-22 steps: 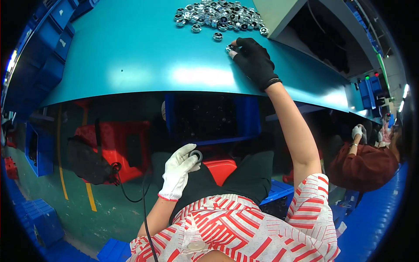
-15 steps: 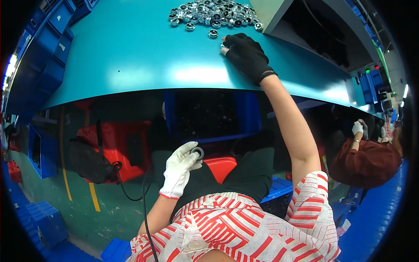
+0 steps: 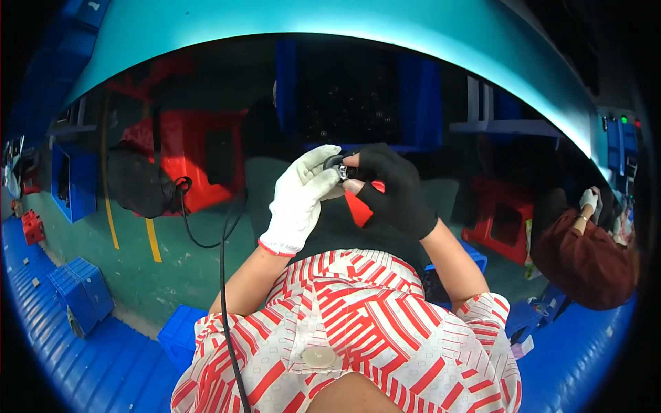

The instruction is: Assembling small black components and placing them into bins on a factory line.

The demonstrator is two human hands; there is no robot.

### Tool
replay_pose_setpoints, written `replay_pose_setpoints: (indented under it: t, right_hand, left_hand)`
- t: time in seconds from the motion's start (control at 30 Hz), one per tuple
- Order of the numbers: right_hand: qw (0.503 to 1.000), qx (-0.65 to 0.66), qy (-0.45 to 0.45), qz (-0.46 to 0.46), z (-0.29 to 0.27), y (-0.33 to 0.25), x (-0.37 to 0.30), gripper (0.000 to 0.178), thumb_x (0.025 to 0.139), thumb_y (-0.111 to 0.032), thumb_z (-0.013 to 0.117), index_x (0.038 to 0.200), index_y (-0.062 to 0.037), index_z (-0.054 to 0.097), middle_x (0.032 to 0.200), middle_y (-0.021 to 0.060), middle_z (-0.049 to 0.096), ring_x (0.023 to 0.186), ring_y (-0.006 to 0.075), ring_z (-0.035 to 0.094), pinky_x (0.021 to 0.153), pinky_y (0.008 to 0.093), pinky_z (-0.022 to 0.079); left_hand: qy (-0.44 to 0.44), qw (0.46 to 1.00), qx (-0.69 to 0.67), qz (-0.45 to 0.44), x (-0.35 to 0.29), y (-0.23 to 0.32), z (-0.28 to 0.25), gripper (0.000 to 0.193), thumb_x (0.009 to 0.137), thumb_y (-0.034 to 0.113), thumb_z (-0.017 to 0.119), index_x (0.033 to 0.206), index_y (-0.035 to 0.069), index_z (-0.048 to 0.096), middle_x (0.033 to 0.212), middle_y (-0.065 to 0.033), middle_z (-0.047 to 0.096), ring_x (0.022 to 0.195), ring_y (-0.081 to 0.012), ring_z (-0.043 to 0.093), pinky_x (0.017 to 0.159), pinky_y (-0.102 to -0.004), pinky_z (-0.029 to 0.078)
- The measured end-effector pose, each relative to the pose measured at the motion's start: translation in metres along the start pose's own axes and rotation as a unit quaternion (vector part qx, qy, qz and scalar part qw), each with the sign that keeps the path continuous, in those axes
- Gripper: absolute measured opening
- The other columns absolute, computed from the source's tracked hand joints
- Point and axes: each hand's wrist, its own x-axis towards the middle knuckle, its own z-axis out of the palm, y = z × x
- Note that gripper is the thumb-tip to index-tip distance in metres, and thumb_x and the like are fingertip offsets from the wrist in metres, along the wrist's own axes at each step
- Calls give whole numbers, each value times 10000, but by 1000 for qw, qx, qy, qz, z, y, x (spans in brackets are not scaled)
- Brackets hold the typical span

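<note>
My left hand (image 3: 296, 203), in a white glove with a red cuff edge, is closed on a dark grey ring (image 3: 332, 162) over my lap. Against that ring my right hand (image 3: 398, 191), in a black glove with bare fingertips, pinches a small round chrome-and-black part (image 3: 343, 171). The two pieces touch or nearly touch; the fingers partly cover them, so I cannot tell how far one sits inside the other.
The turquoise bench (image 3: 275, 17) curves across ahead. Beneath it stands a blue bin (image 3: 287, 82) of dark parts. On the left are a red stool (image 3: 196, 158), a black bag (image 3: 138, 180) and a hanging cable (image 3: 224, 296). A person in brown (image 3: 585, 258) sits at the right.
My right hand has come back from the bench to my left hand, with the chrome part in its fingers. The view has tilted down, and the pile of chrome parts is out of sight.
</note>
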Motion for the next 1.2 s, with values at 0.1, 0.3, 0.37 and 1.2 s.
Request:
replay_pose_setpoints:
  t: [0.1,0.3,0.37,1.2]
  right_hand:
    - [998,-50,29,-3,4,13,-15,306,773,-44,707,1067,-16,625,1007,124,619,826,230,637,715,290,511]
    - [997,-73,29,-1,4,12,-26,306,766,-41,710,1060,-18,628,1011,129,620,819,233,644,700,295,516]
    - [995,-93,32,4,6,10,-27,302,767,-39,708,1058,-19,628,1013,127,619,823,237,643,699,299,516]
    - [992,-121,-34,7,15,18,-26,343,725,-52,674,1059,-69,598,956,131,607,814,306,615,687,374,497]
  left_hand:
    - [-17,1000,15,-10,-1,-7,3,360,876,17,577,1222,-44,502,1047,-112,620,904,-160,643,796,-286,566]
    - [-8,999,42,-6,-8,-13,6,381,876,6,568,1245,-55,493,1061,-123,613,928,-161,634,820,-297,560]
    - [-5,999,47,12,-8,-15,6,382,873,-1,566,1243,-57,493,1066,-123,613,926,-163,633,838,-300,555]
    - [-14,925,371,73,-15,3,15,429,770,-42,689,1176,-52,549,988,-136,648,818,-157,654,763,-248,529]
